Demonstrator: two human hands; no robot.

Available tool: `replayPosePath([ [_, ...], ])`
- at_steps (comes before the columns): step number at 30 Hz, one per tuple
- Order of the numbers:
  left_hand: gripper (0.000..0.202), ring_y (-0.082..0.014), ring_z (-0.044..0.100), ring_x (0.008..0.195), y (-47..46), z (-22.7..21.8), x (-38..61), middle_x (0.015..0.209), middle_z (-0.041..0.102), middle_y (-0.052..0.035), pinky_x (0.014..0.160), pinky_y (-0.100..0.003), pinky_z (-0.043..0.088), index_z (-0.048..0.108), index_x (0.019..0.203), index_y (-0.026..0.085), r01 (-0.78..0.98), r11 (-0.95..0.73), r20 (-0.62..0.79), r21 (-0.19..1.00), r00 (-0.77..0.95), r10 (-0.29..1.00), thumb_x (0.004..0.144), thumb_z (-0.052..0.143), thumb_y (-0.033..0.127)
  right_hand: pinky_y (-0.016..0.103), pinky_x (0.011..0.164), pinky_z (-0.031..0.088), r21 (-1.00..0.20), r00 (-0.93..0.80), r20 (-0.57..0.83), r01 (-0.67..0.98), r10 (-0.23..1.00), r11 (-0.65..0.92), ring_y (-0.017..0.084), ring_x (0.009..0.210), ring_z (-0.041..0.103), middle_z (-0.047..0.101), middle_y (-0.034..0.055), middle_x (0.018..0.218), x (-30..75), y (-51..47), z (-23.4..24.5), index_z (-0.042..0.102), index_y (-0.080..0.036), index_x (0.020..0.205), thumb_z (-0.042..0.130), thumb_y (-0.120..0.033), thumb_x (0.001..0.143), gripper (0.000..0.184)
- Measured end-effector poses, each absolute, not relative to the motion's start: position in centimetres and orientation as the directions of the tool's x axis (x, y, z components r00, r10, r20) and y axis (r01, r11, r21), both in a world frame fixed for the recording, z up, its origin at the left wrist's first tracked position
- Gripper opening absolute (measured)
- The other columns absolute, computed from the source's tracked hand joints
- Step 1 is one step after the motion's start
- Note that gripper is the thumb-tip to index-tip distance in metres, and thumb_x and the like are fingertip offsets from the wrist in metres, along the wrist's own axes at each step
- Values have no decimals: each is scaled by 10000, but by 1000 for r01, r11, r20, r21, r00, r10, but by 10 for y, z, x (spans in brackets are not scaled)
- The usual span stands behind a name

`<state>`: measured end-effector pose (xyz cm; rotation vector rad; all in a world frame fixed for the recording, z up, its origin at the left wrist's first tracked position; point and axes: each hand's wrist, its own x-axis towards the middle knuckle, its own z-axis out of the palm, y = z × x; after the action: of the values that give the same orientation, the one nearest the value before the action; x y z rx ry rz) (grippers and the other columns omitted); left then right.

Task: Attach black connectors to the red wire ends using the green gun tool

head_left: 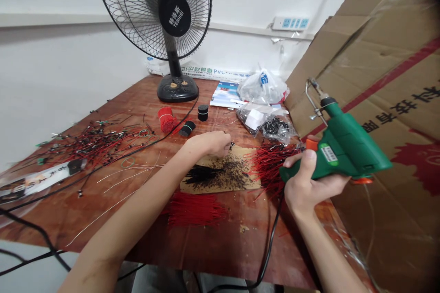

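Observation:
My right hand (309, 185) is wrapped round the handle of a green soldering gun (354, 139), its metal tip pointing up and away. Over the far edge of a tan board (220, 183), my left hand (216, 143) is closed with its fingers curled down; what it pinches, if anything, is hidden. Small dark bits (237, 167) are scattered across the board, and a bunch of black wires (202, 174) lies on its left part. A pile of red wires (197, 209) sits at the near edge. More red wires with dark ends (275, 162) lie between the board and my right hand.
A black fan (177, 88) stands at the back. Loose red and black wires (99, 142) spread over the left side. Plastic bags (264, 87) sit at the back right, beside a tall cardboard box (388, 96). A black cable (271, 242) hangs over the front edge.

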<state>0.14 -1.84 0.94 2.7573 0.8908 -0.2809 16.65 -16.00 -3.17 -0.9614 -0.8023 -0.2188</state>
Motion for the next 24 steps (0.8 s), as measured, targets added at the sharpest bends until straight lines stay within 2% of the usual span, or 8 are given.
replayPosePath([
  [7, 167, -143, 592, 647, -21, 21, 1, 759, 717, -44, 606, -262, 408, 723, 773, 150, 528, -813, -221, 244, 847, 484, 701, 590, 80, 274, 411, 473, -669, 716, 670, 466, 198, 579, 121, 400, 556, 564, -98, 611, 164, -161, -32, 486, -220, 1023, 683, -268, 920, 227],
  [10, 200, -133, 639, 720, -26, 40, 0, 846, 747, -26, 643, -230, 446, 748, 878, 153, 395, -799, -149, 453, 917, 369, 717, 648, 88, 277, 420, 480, -690, 718, 653, 433, 240, 580, 121, 403, 559, 573, -90, 634, 161, -163, -31, 488, -224, 1032, 677, -278, 923, 225],
  [12, 237, -130, 656, 759, -33, 53, -3, 897, 756, -32, 665, -221, 462, 751, 1014, 157, 245, -754, -40, 610, 959, 280, 792, 671, 138, 281, 427, 475, -707, 716, 640, 407, 280, 578, 123, 397, 550, 575, -88, 618, 160, -164, -31, 497, -222, 1033, 674, -283, 926, 216],
  [14, 245, -134, 669, 827, -41, 59, -7, 960, 760, -44, 713, -223, 481, 742, 1102, 171, 114, -695, 71, 710, 970, 233, 871, 673, 217, 284, 429, 468, -729, 709, 624, 376, 328, 572, 129, 400, 549, 581, -81, 609, 157, -165, -30, 510, -218, 1030, 670, -288, 928, 202],
  [17, 186, -146, 678, 914, -55, 47, -19, 1021, 758, -67, 808, -243, 506, 760, 1026, 163, 34, -563, 182, 826, 929, 323, 895, 695, 279, 279, 425, 458, -767, 681, 597, 329, 424, 551, 129, 410, 546, 598, -63, 615, 154, -168, -30, 534, -211, 1004, 652, -288, 941, 154],
  [20, 214, -139, 678, 784, -68, 16, -37, 926, 766, -65, 727, -253, 520, 751, 986, 146, 107, -396, 116, 912, 859, 499, 860, 744, 318, 267, 437, 456, -792, 643, 584, 316, 495, 523, 121, 407, 532, 583, -74, 566, 150, -169, -31, 538, -214, 937, 638, -268, 948, 115],
  [22, 188, -141, 665, 763, -75, -6, -47, 907, 765, -56, 695, -257, 501, 751, 927, 151, 168, -391, 101, 905, 808, 581, 856, 748, 325, 261, 437, 452, -795, 622, 589, 333, 515, 507, 118, 406, 527, 567, -76, 534, 148, -169, -33, 540, -211, 871, 644, -259, 941, 133],
  [24, 165, -135, 633, 719, -79, -24, -54, 836, 750, -32, 662, -257, 469, 752, 887, 165, 227, -469, 134, 853, 774, 618, 865, 739, 327, 258, 425, 443, -793, 608, 600, 364, 519, 489, 115, 406, 527, 573, -60, 532, 147, -169, -34, 546, -203, 802, 653, -255, 928, 173],
])
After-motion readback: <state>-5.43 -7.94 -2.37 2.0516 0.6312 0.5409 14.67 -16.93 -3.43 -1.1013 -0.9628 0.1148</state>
